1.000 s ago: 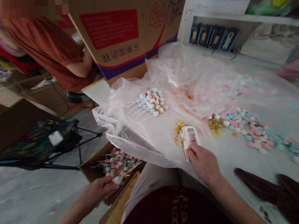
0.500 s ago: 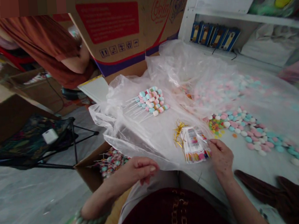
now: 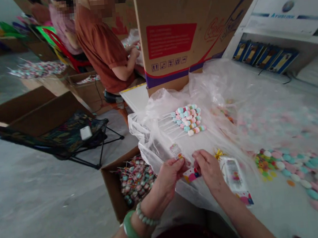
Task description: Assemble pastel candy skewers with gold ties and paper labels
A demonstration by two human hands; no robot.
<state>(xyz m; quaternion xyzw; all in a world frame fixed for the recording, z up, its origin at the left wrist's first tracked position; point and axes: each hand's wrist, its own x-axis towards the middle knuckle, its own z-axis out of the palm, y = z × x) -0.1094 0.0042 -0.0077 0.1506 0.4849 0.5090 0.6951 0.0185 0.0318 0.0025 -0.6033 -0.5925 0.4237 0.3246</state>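
Observation:
A small clear printed plastic bag (image 3: 191,174) is between my two hands, over the near edge of the table. My left hand (image 3: 170,175) pinches it between thumb and fingers. My right hand (image 3: 208,168) is curled closed at its other side, gripping the film. Just right of my right hand lies a stack of similar bags (image 3: 236,177), with gold twist ties (image 3: 219,154) beside it. Beyond my hands, several marshmallow skewers (image 3: 188,119) rest in a pile on clear plastic sheeting, their white sticks pointing left.
Loose pastel marshmallows (image 3: 303,166) and gummy candies (image 3: 264,162) cover the right side. An open carton (image 3: 112,188) of wrapped skewers stands below left. A big cardboard box (image 3: 171,70) rises behind. A folding chair (image 3: 67,141) holds a white object; co-workers sit farther back.
My right hand has moved left from the bag stack to meet my left hand. A bag is now between them. The view has swung left, showing more of the co-workers.

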